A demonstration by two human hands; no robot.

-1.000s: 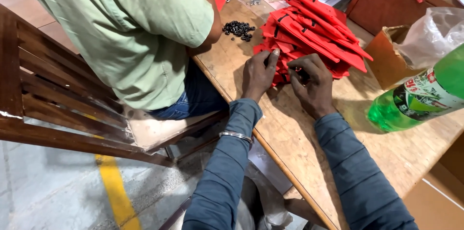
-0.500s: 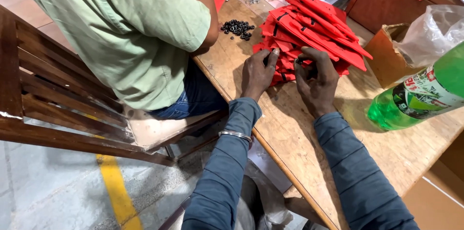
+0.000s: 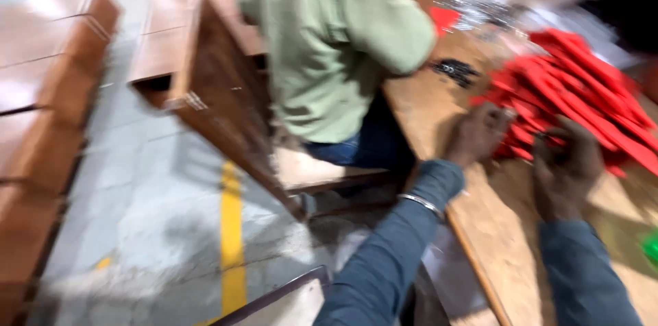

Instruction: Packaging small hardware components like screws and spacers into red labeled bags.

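Head view, first speaker: What takes up most of the picture?

Second speaker: A long wooden table [image 3: 439, 120] runs down the right side, with wooden benches [image 3: 205, 86] to its left over a grey floor marked by a yellow line [image 3: 233, 230]. A co-worker in a pale green shirt [image 3: 329, 38] sits on the near bench, turned away. All of it is blurred.

First speaker: And on the table?

Second speaker: A heap of red strips [image 3: 582, 93] lies at the right, with a small pile of black bits [image 3: 456, 69] just beyond it.

First speaker: Where are the person's hands?

Second speaker: Both rest at the heap's near edge. The left hand [image 3: 476, 135], a metal bangle [image 3: 421, 202] on its wrist, presses curled fingers onto the strips. The right hand [image 3: 565, 165] has its fingers bunched together against the strips; whether they pinch anything cannot be told through the blur.
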